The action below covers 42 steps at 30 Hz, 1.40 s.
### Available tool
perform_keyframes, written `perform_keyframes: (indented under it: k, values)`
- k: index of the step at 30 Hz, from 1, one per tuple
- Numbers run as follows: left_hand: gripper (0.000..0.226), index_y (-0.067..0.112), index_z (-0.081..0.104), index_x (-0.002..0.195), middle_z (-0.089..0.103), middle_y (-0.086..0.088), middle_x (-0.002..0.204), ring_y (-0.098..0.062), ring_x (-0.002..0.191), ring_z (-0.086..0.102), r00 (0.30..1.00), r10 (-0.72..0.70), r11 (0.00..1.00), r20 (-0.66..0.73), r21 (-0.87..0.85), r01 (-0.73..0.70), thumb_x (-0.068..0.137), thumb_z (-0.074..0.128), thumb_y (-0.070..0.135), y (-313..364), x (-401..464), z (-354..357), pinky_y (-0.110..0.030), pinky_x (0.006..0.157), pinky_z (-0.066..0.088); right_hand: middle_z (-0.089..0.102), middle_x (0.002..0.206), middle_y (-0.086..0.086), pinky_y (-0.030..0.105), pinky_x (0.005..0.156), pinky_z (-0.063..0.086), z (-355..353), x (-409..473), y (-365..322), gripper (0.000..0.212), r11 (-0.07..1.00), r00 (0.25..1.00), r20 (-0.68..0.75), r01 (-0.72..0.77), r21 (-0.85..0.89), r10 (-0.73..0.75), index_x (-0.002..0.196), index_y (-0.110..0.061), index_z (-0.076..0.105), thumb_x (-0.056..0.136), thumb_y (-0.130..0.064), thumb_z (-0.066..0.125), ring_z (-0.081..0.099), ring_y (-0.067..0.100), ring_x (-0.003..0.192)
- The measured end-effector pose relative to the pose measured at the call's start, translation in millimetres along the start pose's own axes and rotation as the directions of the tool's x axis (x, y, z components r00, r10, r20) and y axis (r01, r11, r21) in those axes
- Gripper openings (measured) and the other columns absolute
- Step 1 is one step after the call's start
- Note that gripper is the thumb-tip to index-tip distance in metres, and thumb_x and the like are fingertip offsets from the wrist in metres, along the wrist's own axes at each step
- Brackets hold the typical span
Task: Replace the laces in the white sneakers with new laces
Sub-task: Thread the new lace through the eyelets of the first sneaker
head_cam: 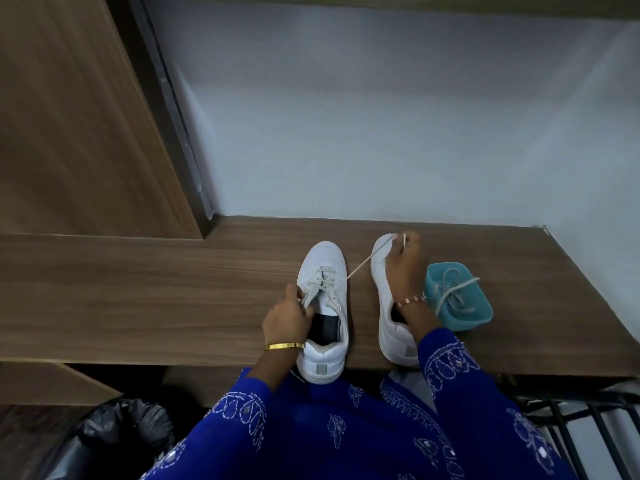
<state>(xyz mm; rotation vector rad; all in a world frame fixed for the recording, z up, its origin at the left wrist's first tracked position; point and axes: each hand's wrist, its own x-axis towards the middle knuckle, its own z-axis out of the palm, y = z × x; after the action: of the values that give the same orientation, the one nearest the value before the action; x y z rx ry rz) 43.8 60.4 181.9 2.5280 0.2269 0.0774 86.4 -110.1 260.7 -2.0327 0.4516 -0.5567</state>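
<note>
Two white sneakers stand side by side on the wooden table (138, 289), toes pointing away from me. The left sneaker (323, 310) carries a white lace (360, 268) threaded through its eyelets. My left hand (287, 315) pinches one end of that lace at the shoe's left side. My right hand (405, 265) pinches the other end, drawn taut across to above the toe of the right sneaker (386, 299). The right sneaker is partly hidden under my right hand and forearm.
A teal plastic tub (464, 317) holding a loose tangle of laces (453, 292) sits just right of the right sneaker. A wooden cabinet panel (76, 116) rises at the left, a pale wall behind. A black-lined bin (114, 441) stands below left, a dark metal rack (581, 417) below right.
</note>
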Motion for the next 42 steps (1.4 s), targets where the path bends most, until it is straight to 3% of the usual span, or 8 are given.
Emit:
perform_keyframes:
  k: [3, 10, 15, 21, 26, 30, 37, 42]
  values:
    - [0.020, 0.013, 0.049, 0.102, 0.066, -0.010, 0.088, -0.033, 0.080, 0.061, 1.000, 0.003, 1.000, -0.001, 0.003, -0.003, 0.086, 0.054, 0.024, -1, 1, 2, -0.032, 0.058, 0.036, 0.053, 0.082, -0.002, 0.021, 0.062, 0.034, -3, 1, -3, 0.023, 0.995, 0.995, 0.022, 0.099, 0.030, -0.099, 0.115, -0.004, 0.050, 0.093, -0.010, 0.049, 0.046, 0.010, 0.065]
    - [0.019, 0.012, 0.051, 0.100, 0.065, -0.013, 0.089, -0.034, 0.081, 0.060, 1.000, 0.002, 1.000, 0.008, 0.025, -0.002, 0.087, 0.054, 0.026, 0, 1, 2, -0.030, 0.059, 0.035, 0.067, 0.100, 0.009, 0.031, 0.072, 0.050, 35, -34, 29, 0.021, 0.894, 0.779, 0.622, 0.330, -0.304, -0.076, 0.104, -0.007, 0.064, 0.090, -0.016, 0.051, 0.063, 0.024, 0.083]
    - [0.018, 0.013, 0.050, 0.099, 0.065, -0.011, 0.089, -0.033, 0.080, 0.060, 1.000, 0.000, 0.999, 0.013, 0.036, -0.001, 0.088, 0.052, 0.027, 1, 0, 1, -0.029, 0.058, 0.034, 0.064, 0.092, 0.015, 0.033, 0.071, 0.045, 36, -41, 35, 0.019, 0.895, 0.817, 0.574, 0.289, -0.339, -0.047, 0.090, -0.002, 0.059, 0.093, -0.017, 0.047, 0.060, 0.031, 0.088]
    - [0.017, 0.015, 0.051, 0.101, 0.064, -0.009, 0.092, -0.030, 0.080, 0.060, 1.000, -0.014, 0.999, 0.002, 0.051, 0.014, 0.086, 0.051, 0.022, 3, -1, 1, -0.029, 0.059, 0.035, 0.064, 0.084, 0.014, 0.026, 0.063, 0.036, 14, -25, 24, 0.018, 0.972, 0.955, 0.288, 0.125, -0.197, -0.064, 0.093, -0.001, 0.062, 0.093, -0.012, 0.047, 0.053, 0.021, 0.072]
    - [0.018, 0.010, 0.059, 0.091, 0.058, -0.009, 0.096, -0.031, 0.070, 0.058, 0.991, 0.086, 0.996, -0.098, 0.034, -0.083, 0.076, 0.065, 0.018, 3, -3, -3, -0.028, 0.054, 0.033, 0.066, 0.097, 0.010, 0.024, 0.070, 0.040, 23, -39, 20, 0.023, 0.995, 0.938, 0.346, 0.017, -0.098, 0.018, 0.111, -0.004, 0.060, 0.092, -0.013, 0.050, 0.060, 0.023, 0.084]
    - [0.020, 0.010, 0.063, 0.077, 0.060, -0.007, 0.075, -0.027, 0.057, 0.058, 0.965, 0.217, 0.976, -0.145, 0.024, -0.216, 0.065, 0.077, 0.017, 1, -4, -3, -0.025, 0.049, 0.032, 0.055, 0.071, -0.008, 0.020, 0.057, 0.036, 30, -46, 15, 0.028, 1.000, 0.896, 0.444, -0.010, -0.005, 0.011, 0.106, -0.003, 0.065, 0.092, -0.007, 0.041, 0.048, 0.001, 0.056]
    - [0.019, 0.007, 0.066, 0.101, 0.069, -0.010, 0.091, -0.028, 0.085, 0.063, 0.996, 0.019, 0.978, -0.085, -0.205, -0.036, 0.088, 0.060, 0.019, 2, -9, -4, -0.025, 0.064, 0.037, 0.062, 0.074, 0.009, 0.009, 0.048, 0.036, 37, -68, 16, 0.036, 1.000, 0.818, 0.575, -0.004, 0.013, -0.004, 0.115, -0.008, 0.057, 0.088, 0.006, 0.037, 0.047, 0.003, 0.048]
    - [0.019, 0.007, 0.071, 0.100, 0.072, -0.013, 0.091, -0.027, 0.088, 0.065, 0.994, -0.106, 0.926, 0.037, -0.361, 0.112, 0.088, 0.060, 0.016, -6, 2, -5, -0.024, 0.069, 0.043, 0.062, 0.072, 0.005, 0.015, 0.041, 0.048, 40, -74, 22, 0.012, 0.971, 0.808, 0.574, -0.222, 0.088, 0.133, 0.093, -0.003, 0.055, 0.090, 0.005, 0.046, 0.054, -0.003, 0.039]
